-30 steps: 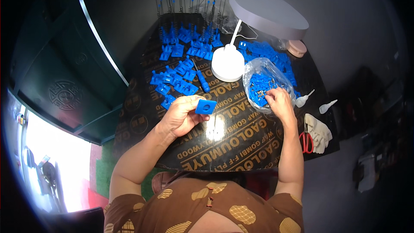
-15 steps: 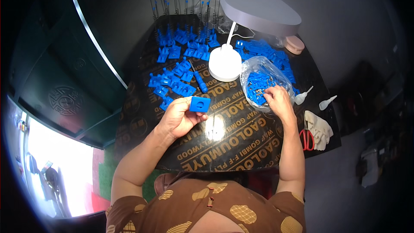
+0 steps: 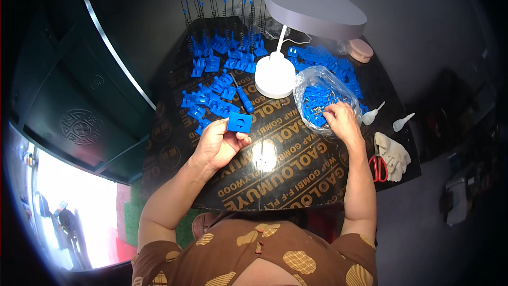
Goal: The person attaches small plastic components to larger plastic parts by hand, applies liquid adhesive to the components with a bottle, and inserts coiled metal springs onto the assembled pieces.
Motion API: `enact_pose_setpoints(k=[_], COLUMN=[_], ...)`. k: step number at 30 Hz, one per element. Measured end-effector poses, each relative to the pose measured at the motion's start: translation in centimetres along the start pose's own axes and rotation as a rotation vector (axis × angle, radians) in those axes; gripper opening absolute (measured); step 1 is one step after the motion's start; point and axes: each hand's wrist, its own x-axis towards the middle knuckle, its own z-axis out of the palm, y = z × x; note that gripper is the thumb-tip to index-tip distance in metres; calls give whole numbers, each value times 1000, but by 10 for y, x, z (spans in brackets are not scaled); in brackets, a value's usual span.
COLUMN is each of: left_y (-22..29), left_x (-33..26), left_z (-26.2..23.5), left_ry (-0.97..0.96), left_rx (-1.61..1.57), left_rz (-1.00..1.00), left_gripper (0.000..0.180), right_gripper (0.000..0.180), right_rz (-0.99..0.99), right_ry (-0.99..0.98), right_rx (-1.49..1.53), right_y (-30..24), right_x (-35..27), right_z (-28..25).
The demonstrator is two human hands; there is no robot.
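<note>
Between the thumb and fingers of my left hand (image 3: pixel 216 143) is a square blue plastic plate (image 3: pixel 239 123) with a round hole, its flat face turned up. My right hand (image 3: pixel 343 122) reaches into a clear plastic bag (image 3: pixel 307 82) of small blue parts (image 3: pixel 319 98) with metal bits among them. Its fingertips are pinched together among these parts; what they hold, if anything, is too small to make out. Beyond my left hand lie several blue plastic pieces (image 3: pixel 211 98) and a blue-handled screwdriver (image 3: pixel 245 100).
A white lamp (image 3: pixel 275 77) stands mid-table. Blue pieces with upright springs and rods (image 3: pixel 233 47) fill the back left; a blue pile (image 3: pixel 328 61) lies behind the bag. At right are two white nozzle bottles (image 3: pixel 402 122), red-handled scissors (image 3: pixel 379 168), a cream glove (image 3: pixel 393 153) and a pink case (image 3: pixel 361 51).
My left hand has tilted the blue plate slightly and shifted it a little to the left. My right hand stays in the bag, its fingertips moving only slightly.
</note>
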Motion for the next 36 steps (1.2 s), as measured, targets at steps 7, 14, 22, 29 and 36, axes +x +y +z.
enact_pose_setpoints(k=[7,14,22,29,36], left_y=[2,-1,6,7,20], left_x=[-7,-12,-6,-5,-4], left_z=[6,17,5,1,-2], left_ry=[-57,-66,-65,-18,-139], left_rx=[205,1581,1683,1692,316], left_rz=[53,731,563,526,57], left_gripper=[11,7,11,10,19], right_gripper=[20,20,20,20,20], right_rz=[-7,13,3,18,11], right_ry=[7,-2,5,-13,3], right_rx=[11,2,25,27,17], right_y=[1,-3,1,-2,-3], right_x=[-1,-2,-1,0,-2], right_z=[0,-2,-1,-2,-2])
